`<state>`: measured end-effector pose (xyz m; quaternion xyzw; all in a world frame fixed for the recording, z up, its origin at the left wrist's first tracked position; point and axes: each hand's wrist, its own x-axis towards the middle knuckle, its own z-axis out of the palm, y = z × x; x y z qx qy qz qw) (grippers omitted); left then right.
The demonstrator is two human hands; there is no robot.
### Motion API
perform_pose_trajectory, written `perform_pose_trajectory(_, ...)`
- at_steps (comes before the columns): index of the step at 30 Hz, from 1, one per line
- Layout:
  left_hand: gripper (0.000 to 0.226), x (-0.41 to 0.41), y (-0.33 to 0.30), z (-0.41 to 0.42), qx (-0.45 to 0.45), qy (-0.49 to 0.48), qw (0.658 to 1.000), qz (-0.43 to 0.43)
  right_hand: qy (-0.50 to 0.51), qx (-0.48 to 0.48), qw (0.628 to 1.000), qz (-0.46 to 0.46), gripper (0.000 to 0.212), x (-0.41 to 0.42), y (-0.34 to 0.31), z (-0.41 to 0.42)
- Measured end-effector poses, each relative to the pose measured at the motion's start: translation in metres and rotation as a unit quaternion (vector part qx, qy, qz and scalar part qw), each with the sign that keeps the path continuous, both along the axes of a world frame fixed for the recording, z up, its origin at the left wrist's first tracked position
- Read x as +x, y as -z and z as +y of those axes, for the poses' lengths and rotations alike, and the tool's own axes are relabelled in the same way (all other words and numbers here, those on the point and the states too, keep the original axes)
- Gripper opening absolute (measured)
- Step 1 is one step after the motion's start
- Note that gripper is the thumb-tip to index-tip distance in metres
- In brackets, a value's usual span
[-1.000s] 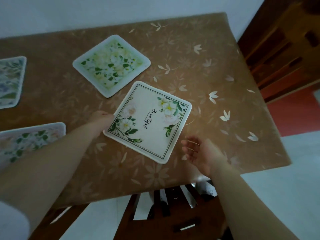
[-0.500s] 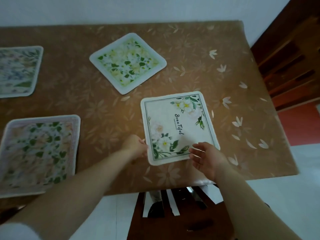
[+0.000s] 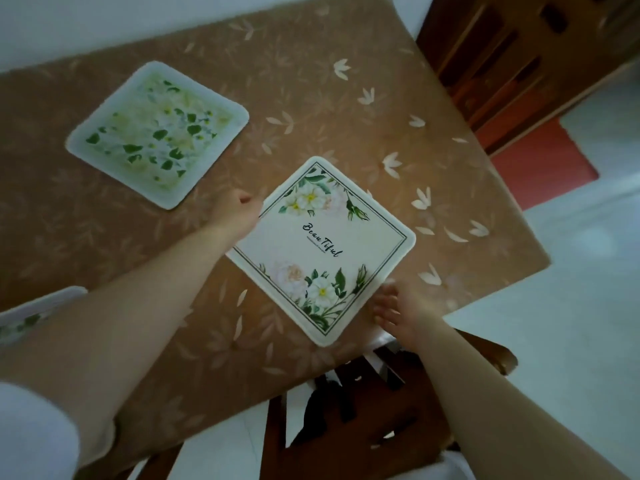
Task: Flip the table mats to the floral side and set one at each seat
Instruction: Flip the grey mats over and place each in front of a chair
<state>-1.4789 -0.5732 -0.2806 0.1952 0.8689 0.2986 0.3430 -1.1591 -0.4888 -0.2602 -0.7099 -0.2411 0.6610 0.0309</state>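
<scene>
Presently the mat [image 3: 320, 249], floral side up with the word "Beautiful" across its middle, lies flat on the desk [image 3: 346, 109] near the front edge, turned cornerwise so one corner points at the chair [image 3: 363, 427] below.

Left hand [image 3: 235, 213] sits at the mat's upper-left edge, fingers curled; it appears to pinch that edge, though the contact itself is hidden behind the knuckles. Right hand [image 3: 398, 306] lies just beside the mat's lower-right edge, fingers [image 3: 382, 301] straight and loosely spread, holding nothing, and whether the tips touch the rim cannot be told.

Judgement: the step in hand is squaring the mat to this seat. It calls for a short turn about the mat's centre, one hand guiding each opposite edge, until one side runs parallel with the desk front. Slide it flat, not lifted, so the cloth beneath does not ruck. Keep the lower corner inboard; it lies close to the desk edge and could overhang.

Other items: a second mat [image 3: 157, 135], green and yellow florals up, lies well apart toward the far left, also skewed. A third mat [image 3: 20, 318] shows partly at the left border, behind the left forearm. Nothing stands between the hands and the work. A wooden door [image 3: 512, 60] stands at the far right.
</scene>
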Motion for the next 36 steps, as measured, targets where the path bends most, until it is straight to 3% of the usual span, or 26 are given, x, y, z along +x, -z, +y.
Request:
perform_pose_trajectory(5,0.061,-0.016,0.02,0.023,-0.059,-0.004,0.998,-0.031,0.042,-0.024,0.998,0.048,0.019,0.004,0.012,-0.004)
perform_pose_trajectory(9,0.069,-0.011,0.013,0.023,-0.051,-0.042,0.995,-0.074,0.045,-0.024,0.998,0.028,0.027,0.004,0.019,-0.001)
perform_pose_trajectory(15,0.046,-0.001,0.01,-0.003,-0.051,-0.086,0.984,-0.144,0.022,0.01,1.0,0.003,0.024,0.001,0.019,0.019)
perform_pose_trajectory(19,0.069,0.035,-0.002,-0.033,-0.063,-0.146,0.971,-0.18,-0.032,0.056,0.998,0.012,0.025,0.002,0.017,0.05)
perform_pose_trajectory(23,0.081,0.079,0.002,-0.07,-0.09,-0.21,0.955,-0.191,-0.149,0.1,0.984,0.013,0.028,-0.001,0.018,0.084)
perform_pose_trajectory(26,0.064,0.114,0.003,-0.089,-0.091,-0.248,0.948,-0.178,-0.222,0.093,0.969,0.053,0.028,-0.011,0.016,0.105)
perform_pose_trajectory(30,0.059,0.14,0.0,-0.094,-0.069,-0.317,0.93,-0.17,-0.304,0.09,0.945,0.072,0.019,-0.023,0.02,0.122)
perform_pose_trajectory(36,0.038,0.171,0.007,-0.097,0.068,-0.451,0.863,-0.219,-0.324,0.108,0.935,0.09,0.016,-0.024,0.027,0.12)
